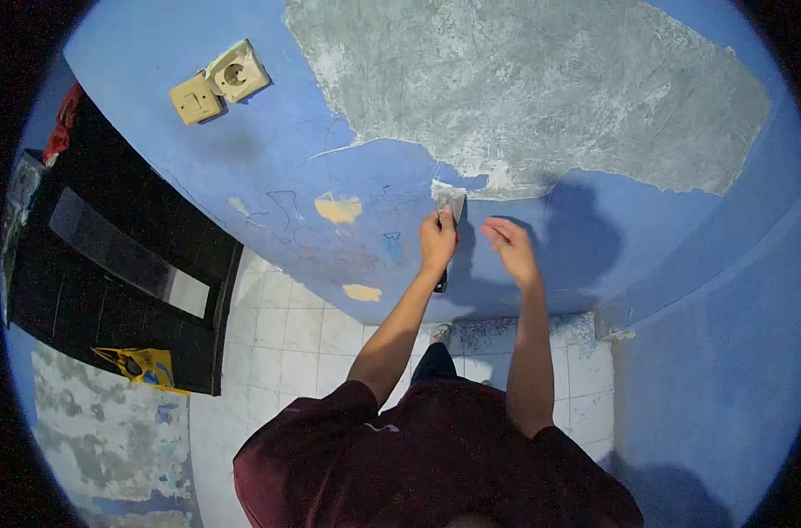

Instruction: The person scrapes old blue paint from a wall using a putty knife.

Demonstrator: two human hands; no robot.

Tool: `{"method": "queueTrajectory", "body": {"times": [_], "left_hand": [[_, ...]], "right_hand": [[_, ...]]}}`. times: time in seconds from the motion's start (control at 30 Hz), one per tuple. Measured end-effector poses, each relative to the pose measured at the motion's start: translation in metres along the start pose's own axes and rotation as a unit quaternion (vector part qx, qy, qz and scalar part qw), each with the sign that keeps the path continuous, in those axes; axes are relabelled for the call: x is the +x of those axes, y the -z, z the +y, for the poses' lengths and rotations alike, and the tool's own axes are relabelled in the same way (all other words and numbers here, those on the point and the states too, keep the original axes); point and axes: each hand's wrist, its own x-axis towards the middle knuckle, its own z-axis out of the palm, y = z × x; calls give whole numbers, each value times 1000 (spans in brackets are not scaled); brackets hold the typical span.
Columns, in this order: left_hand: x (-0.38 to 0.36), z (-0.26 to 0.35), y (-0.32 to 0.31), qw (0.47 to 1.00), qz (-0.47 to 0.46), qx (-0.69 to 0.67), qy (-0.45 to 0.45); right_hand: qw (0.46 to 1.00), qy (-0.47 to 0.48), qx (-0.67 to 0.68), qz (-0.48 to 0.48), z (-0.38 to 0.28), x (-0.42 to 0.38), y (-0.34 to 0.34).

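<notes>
My left hand [437,240] is closed around the handle of a scraper [454,199], thumb laid along it toward the blade. The flat metal blade meets the blue wall [515,255] at the lower edge of a bare grey patch [541,97]. Below my fist, the dark end of the handle sticks out. To the right, my right hand [513,251] is held up before the wall with its fingers stretched out and nothing in them. Ragged, peeling blue paint borders the patch just above the blade.
A light switch [195,99] and a socket [237,74] sit at upper left. A dark cabinet [110,238] with a yellow bag [145,365] stands at left. White tiles [286,334] cover the floor. Fallen paint flakes [506,333] lie along the wall's foot. Another blue wall [708,352] rises at right.
</notes>
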Motion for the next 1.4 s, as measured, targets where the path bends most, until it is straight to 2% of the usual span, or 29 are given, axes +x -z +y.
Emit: {"method": "queueTrajectory", "body": {"times": [0.07, 0.1, 0.17, 0.2, 0.27, 0.33, 0.37, 0.43, 0.5, 0.6, 0.67, 0.73, 0.83, 0.93, 1.0, 1.1, 1.13, 1.2, 1.23, 1.3, 1.37, 1.4], "left_hand": [[4, -3, 8, 999, 6, 34, -16], [7, -6, 12, 997, 5, 74, -33], [7, 6, 19, 992, 4, 115, -47], [4, 20, 22, 993, -10, 116, -11], [7, 26, 29, 992, -21, 118, 28], [15, 24, 34, 984, 0, 165, -71], [14, 25, 36, 984, 2, 168, -68], [15, 32, 38, 954, 27, 274, -121], [9, 50, 37, 951, 27, 285, -116], [13, 46, 36, 946, 23, 299, -122], [16, 47, 33, 944, 23, 303, -131], [13, 52, 30, 966, 9, 248, -70], [15, 48, 25, 972, 22, 228, -53], [16, 54, 28, 967, 16, 252, -43], [16, 64, 32, 958, 15, 280, -54], [18, 54, 31, 944, 26, 316, -91], [16, 52, 28, 954, 35, 292, -65], [18, 48, 23, 961, 47, 268, -39], [18, 46, 22, 966, 58, 239, -72], [18, 45, 26, 970, 72, 211, -101], [20, 61, 35, 931, 33, 341, -124], [22, 58, 35, 930, 34, 344, -125]], "right_hand": [[991, -119, 60, 0, -12, 5, -29], [991, -119, 61, -1, -20, 7, -41], [964, -218, 150, 24, -40, 12, -63], [963, -220, 151, 22, -36, 17, -73], [923, -195, 332, -16, -26, 29, -92], [913, -199, 356, 0, -29, 33, -105], [903, -200, 379, 18, -33, 35, -111], [889, -193, 414, 22, -22, 41, -125], [849, -194, 488, 57, -22, 42, -132], [824, -179, 532, 75, -20, 48, -137], [831, -170, 524, 82, -33, 50, -134], [837, -160, 516, 88, -39, 52, -131], [853, -172, 484, 90, -36, 52, -127], [855, -187, 465, 131, -43, 53, -132], [818, -215, 514, 140, -52, 51, -136], [800, -197, 553, 121, -37, 52, -142], [838, -170, 505, 118, -32, 55, -139], [840, -180, 500, 112, -24, 56, -133], [842, -191, 493, 106, -27, 56, -131], [835, -214, 495, 107, -36, 55, -133], [782, -206, 576, 121, -44, 54, -141], [776, -193, 588, 125, -44, 55, -145]]}}
